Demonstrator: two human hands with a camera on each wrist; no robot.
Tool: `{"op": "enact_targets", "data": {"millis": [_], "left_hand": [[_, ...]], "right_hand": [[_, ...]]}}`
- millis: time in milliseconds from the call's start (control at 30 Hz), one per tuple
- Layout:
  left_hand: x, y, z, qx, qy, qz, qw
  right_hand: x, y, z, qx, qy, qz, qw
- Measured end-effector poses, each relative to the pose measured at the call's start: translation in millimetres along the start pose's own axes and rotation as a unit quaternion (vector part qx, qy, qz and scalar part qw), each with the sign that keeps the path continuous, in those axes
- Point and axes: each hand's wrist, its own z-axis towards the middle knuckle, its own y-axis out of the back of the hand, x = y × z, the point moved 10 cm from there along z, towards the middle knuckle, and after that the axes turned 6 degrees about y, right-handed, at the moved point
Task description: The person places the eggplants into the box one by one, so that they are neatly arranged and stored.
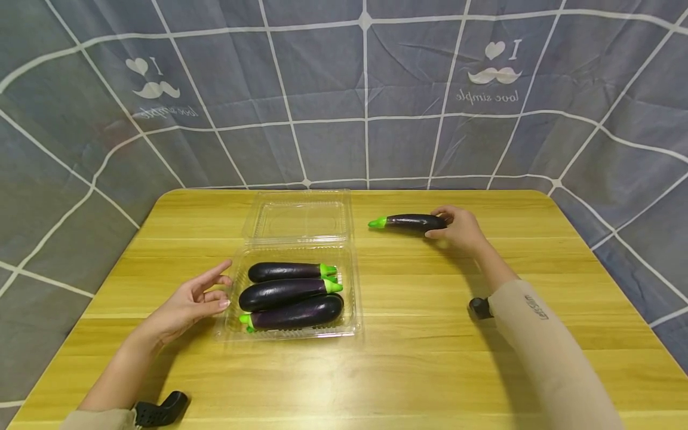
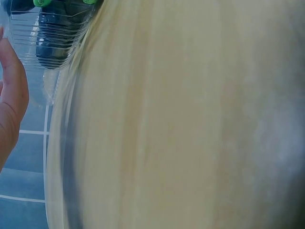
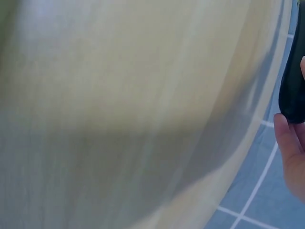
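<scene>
Toward the back right of the table, a dark purple eggplant [image 1: 411, 223] points its green stem left. My right hand [image 1: 459, 230] holds its rounded end, thumb on the near side and fingers on the far side. The right wrist view shows the same eggplant [image 3: 293, 76] only at the edge. A clear plastic clamshell box [image 1: 350, 322] lies with its lid folded back, three eggplants [image 1: 290, 294] inside. At its left side is my left hand [image 1: 190, 304], fingers loosely bent and holding nothing. Whether the fingertips touch the rim is hard to tell.
The transparent lid [image 1: 301, 218] lies flat behind the box. A wooden table [image 1: 408, 358] carries everything. Behind and beside it hangs a grey curtain [image 1: 333, 89] with white lines. A black wrist device [image 1: 161, 409] is on my left forearm, another [image 1: 480, 308] on the right.
</scene>
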Motion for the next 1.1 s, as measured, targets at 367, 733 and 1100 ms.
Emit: {"op": "enact_targets", "data": {"millis": [367,733,1100], "left_hand": [[-0.4,-0.2,-0.4,0.000,-0.001,-0.006,1.0000],[-0.2,0.0,-0.1,0.001,-0.004,-0.006,1.0000],[-0.6,-0.1,0.2,-0.003,0.005,-0.002,1.0000]], "right_hand": [[24.6,6.4,-9.3,-0.004,0.022,-0.018,1.000],[59.2,4.7,-19.4,0.018,0.040,-0.013,0.999],[92.9,-3.9,-24.5,0.025,0.071,-0.001,0.997]]}}
